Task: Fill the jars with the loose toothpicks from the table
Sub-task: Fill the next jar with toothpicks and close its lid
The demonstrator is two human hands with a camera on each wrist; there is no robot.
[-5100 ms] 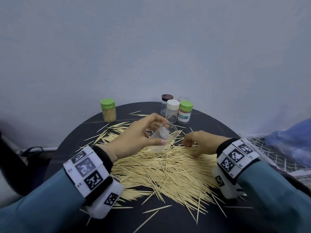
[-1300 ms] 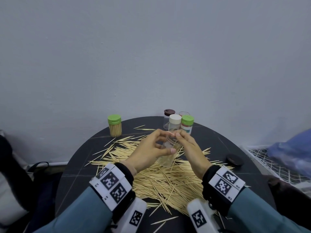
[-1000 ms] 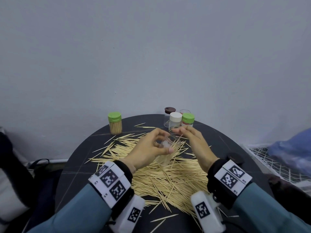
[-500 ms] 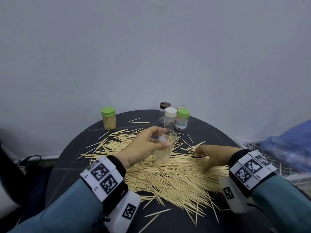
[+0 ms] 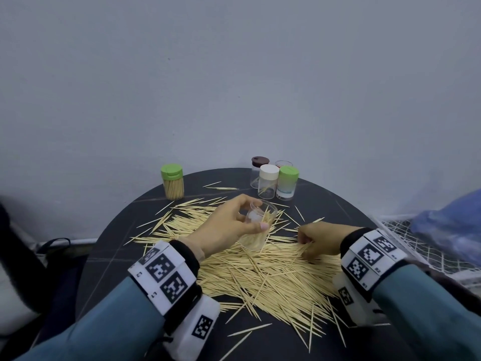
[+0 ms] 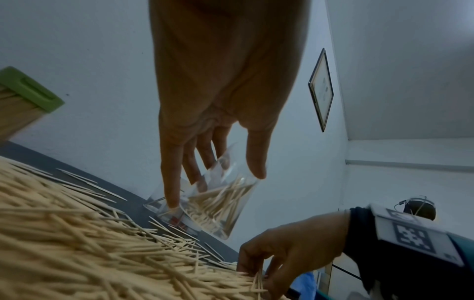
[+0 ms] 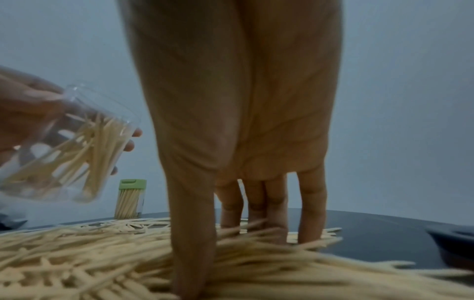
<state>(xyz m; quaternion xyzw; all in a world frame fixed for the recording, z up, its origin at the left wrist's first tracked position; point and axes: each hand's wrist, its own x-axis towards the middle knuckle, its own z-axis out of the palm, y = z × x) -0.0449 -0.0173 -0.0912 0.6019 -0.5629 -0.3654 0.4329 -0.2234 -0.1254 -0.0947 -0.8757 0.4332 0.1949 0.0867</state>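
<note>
My left hand (image 5: pixel 256 216) grips a clear open jar (image 5: pixel 256 241), tilted to the right just above the pile and partly filled with toothpicks (image 6: pixel 218 203). A broad heap of loose toothpicks (image 5: pixel 260 272) covers the middle of the round black table (image 5: pixel 109 256). To the jar's right, my right hand (image 5: pixel 305 243) sits on the heap. Its thumb and fingers (image 7: pixel 256 213) reach down into the sticks and pinch a small bunch (image 6: pixel 256 282). The bunch still lies on the heap.
A full jar with a green lid (image 5: pixel 172 181) stands at the back left. Several more jars stand together at the back, lidded brown (image 5: pixel 260 169), white (image 5: pixel 268 181) and green (image 5: pixel 287 182). A dark lid (image 7: pixel 451 239) lies right of my right hand. A wire rack (image 5: pixel 416 246) borders the table's right side.
A second ago my right hand was at the jar's mouth. It has dropped right onto the heap and curled round some toothpicks. My left hand keeps the jar, now lower.
</note>
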